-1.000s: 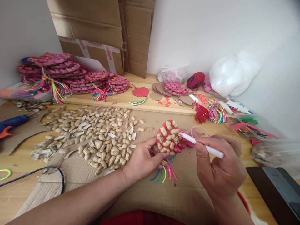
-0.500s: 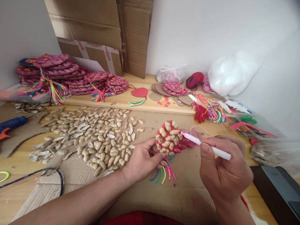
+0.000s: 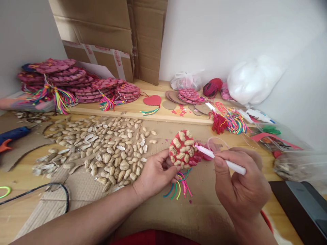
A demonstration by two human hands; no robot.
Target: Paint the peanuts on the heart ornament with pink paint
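Note:
My left hand [image 3: 159,173] grips the lower left edge of a round red disc [image 3: 176,142] covered with peanut shells. Most shells keep their tan colour, while a few at the lower right are pink. Colourful cords [image 3: 178,187] hang below the disc. Pinched in my right hand [image 3: 241,183] is a white marker pen [image 3: 224,161], its pink tip at a shell on the disc's right edge. Behind the pen's front end, a small clear container with pink in it [image 3: 209,151] is partly hidden.
Loose peanuts [image 3: 112,153] spread over cardboard on the left, near a blue glue gun [image 3: 14,134]. Stacked pink discs [image 3: 63,78] with tassels stand at the back left. A red heart [image 3: 152,100] lies on the ledge. At the right is a dark tablet-like object [image 3: 298,204].
My right hand and the marker pen have shifted slightly left and down along the disc's edge. The disc has tilted a little in my left hand.

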